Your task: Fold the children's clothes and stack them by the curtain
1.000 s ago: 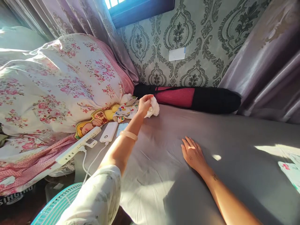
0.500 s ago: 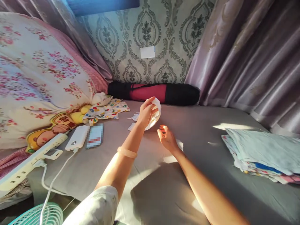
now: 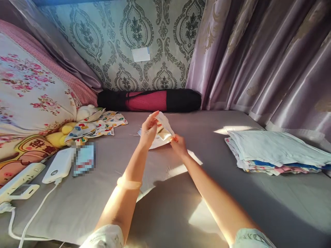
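Note:
A small white cloth item (image 3: 167,124) is held up over the grey bed sheet (image 3: 207,137), with an opening facing me. My left hand (image 3: 149,130) grips its left side, fingers at the upper edge. At its right edge my right hand (image 3: 178,143) pinches the cloth with closed fingers. Small pale things with thin strings lie on the sheet just behind my left hand, mostly hidden. A pale bangle (image 3: 129,183) is round my left forearm.
Folded clothes (image 3: 274,150) are stacked at the right. On the left are a power bank (image 3: 58,165), a blurred packet (image 3: 84,160), a power strip (image 3: 23,177), cables and a patterned cloth (image 3: 97,127). A black and red roll (image 3: 147,100) lies along the wall.
My right hand has moved up and taken hold of the white cloth's right edge, which is now stretched between both hands. The view has shifted to the right.

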`<state>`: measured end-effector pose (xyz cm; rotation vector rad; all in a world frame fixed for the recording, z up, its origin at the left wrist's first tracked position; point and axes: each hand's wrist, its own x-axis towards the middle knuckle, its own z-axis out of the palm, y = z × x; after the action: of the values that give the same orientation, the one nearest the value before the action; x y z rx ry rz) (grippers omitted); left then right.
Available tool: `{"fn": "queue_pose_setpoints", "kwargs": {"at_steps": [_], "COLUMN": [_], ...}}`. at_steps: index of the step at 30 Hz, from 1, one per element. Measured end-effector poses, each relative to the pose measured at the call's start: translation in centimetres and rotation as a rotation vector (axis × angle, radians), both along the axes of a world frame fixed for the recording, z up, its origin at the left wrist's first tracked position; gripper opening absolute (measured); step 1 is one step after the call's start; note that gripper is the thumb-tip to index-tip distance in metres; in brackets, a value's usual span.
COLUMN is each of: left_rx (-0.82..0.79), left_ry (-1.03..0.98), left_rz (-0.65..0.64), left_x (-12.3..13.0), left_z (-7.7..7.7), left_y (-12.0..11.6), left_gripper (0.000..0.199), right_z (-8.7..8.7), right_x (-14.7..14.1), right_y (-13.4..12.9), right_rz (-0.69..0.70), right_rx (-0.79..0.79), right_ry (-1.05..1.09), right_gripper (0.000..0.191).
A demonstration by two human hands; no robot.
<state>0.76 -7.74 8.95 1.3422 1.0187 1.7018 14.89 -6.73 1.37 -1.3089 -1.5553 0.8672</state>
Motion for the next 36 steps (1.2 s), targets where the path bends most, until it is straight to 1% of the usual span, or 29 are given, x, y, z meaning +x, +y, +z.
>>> {"fn": "queue_pose_setpoints", "kwargs": {"at_steps": [2, 4, 7, 11, 13, 15, 18, 19, 22, 24, 27, 31, 34, 36], "left_rx": [0.015, 0.010, -0.019, -0.082, -0.119, -0.143, -0.169, -0.192, -0.281, -0.306, -0.326, -0.382, -0.376, -0.353], "left_ry": [0.037, 0.052, 0.086, 0.128, 0.172, 0.222, 0.251, 0.233, 0.125, 0.075, 0.045, 0.014, 0.025, 0.046], "left_rz": [0.103, 0.157, 0.187, 0.188, 0.183, 0.193, 0.189, 0.152, -0.030, -0.096, -0.152, -0.242, -0.254, -0.216], "left_x": [-1.3, -2.5, -3.5, -3.8, -3.9, -4.0, -4.1, -4.0, -3.6, -3.2, -2.6, -2.1, -1.8, -1.7], "left_z": [-0.4, -0.7, -0.8, -0.4, -0.1, 0.2, 0.3, 0.3, 0.0, -0.3, -0.9, -1.5, -1.7, -1.6], "left_y": [0.1, 0.2, 0.2, -0.2, -0.4, -0.7, -1.0, -1.0, -1.1, -1.0, -0.9, -0.9, -1.1, -1.4], "left_gripper": [0.044, 0.043, 0.041, 0.036, 0.035, 0.034, 0.033, 0.034, 0.039, 0.042, 0.045, 0.052, 0.053, 0.050], "right_z": [1.1, 2.5, 4.9, 8.1, 9.5, 10.6, 11.7, 11.9, 12.2, 12.2, 11.8, 10.9, 10.3, 10.1], "right_x": [0.7, 1.5, 2.8, 4.6, 5.5, 6.2, 7.0, 7.2, 7.7, 8.1, 8.8, 10.0, 10.8, 11.1], "right_y": [0.4, 0.6, 0.4, -0.5, -1.1, -1.8, -2.7, -2.9, -3.2, -3.1, -2.3, -1.1, -0.4, -0.2], "right_rz": [-0.061, -0.089, -0.091, -0.063, -0.018, 0.026, 0.073, 0.095, 0.167, 0.170, 0.100, 0.029, 0.012, -0.005], "right_rx": [0.030, 0.101, 0.209, 0.322, 0.311, 0.247, 0.135, 0.109, 0.070, 0.071, 0.076, 0.111, 0.079, 0.039], "right_ry": [-0.024, -0.062, -0.092, -0.078, -0.050, -0.013, 0.036, 0.043, 0.021, -0.021, -0.072, -0.027, 0.013, 0.026], "right_gripper": [0.030, 0.032, 0.032, 0.033, 0.033, 0.032, 0.030, 0.030, 0.035, 0.036, 0.036, 0.036, 0.038, 0.039]}}
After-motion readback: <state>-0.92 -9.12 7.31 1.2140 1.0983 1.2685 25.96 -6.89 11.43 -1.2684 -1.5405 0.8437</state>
